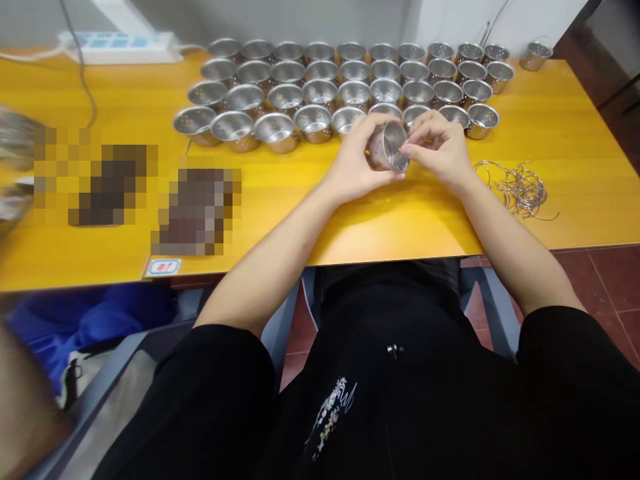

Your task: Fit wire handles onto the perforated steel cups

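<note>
My left hand (353, 157) is wrapped around a small perforated metal cup (384, 147), tilted so that its mouth faces right. At the cup's rim my right hand (437, 147) is closed in a pinch. A thin bright line, which looks like a wire, shows by those fingertips inside the cup; its ends are too small to make out. To the right of my right forearm lies a tangled pile of curved wire handles (525, 190). Several rows of like metal cups (313, 123) stand upright just behind my hands, and my fingers hide some of the front ones.
One cup with a raised wire handle (536, 55) stands apart at the back right. On the left are a white power strip (123, 48), blurred-out dark objects (197, 210) and a label (165, 267) on the yellow table (280, 213). Another person's arm (25, 407) shows at lower left.
</note>
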Available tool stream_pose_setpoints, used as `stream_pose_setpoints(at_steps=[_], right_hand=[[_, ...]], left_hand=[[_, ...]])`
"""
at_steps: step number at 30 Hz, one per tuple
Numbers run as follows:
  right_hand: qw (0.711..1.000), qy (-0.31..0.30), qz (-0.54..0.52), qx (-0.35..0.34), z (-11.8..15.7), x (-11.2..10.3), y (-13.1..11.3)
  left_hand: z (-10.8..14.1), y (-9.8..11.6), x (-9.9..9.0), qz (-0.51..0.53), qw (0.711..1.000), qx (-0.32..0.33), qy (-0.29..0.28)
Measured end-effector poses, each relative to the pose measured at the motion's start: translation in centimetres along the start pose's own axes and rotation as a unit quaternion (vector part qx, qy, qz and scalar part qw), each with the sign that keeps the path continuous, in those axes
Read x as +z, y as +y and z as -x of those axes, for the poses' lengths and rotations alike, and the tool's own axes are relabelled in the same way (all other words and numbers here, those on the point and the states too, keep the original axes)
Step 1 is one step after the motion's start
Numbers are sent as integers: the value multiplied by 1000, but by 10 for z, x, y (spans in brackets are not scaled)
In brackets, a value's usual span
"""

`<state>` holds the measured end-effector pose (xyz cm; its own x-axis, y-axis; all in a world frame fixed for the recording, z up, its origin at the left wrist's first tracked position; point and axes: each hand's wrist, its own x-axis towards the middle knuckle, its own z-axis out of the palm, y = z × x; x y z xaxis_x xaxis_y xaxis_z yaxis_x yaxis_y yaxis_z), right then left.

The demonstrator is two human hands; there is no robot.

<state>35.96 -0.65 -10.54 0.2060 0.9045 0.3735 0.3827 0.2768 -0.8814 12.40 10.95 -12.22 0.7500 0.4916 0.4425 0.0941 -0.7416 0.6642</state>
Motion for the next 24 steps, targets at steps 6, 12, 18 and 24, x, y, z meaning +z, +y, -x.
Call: stream_pose_setpoints(at_steps=[6,12,18,24], right_hand=[[999,-29,-19,20,2,5,-2],[996,-55,-15,68,1,-12,0],[993,-96,27,57,-1,-39,5],[994,-90,49,49,2,-38,6]], left_hand=[[0,10,1,0,1000,-23,5],[-1,7,-2,-8,999,-37,-5],[-2,2,-3,-11,1000,-20,-7],[0,2,1,-11,999,-30,-15]])
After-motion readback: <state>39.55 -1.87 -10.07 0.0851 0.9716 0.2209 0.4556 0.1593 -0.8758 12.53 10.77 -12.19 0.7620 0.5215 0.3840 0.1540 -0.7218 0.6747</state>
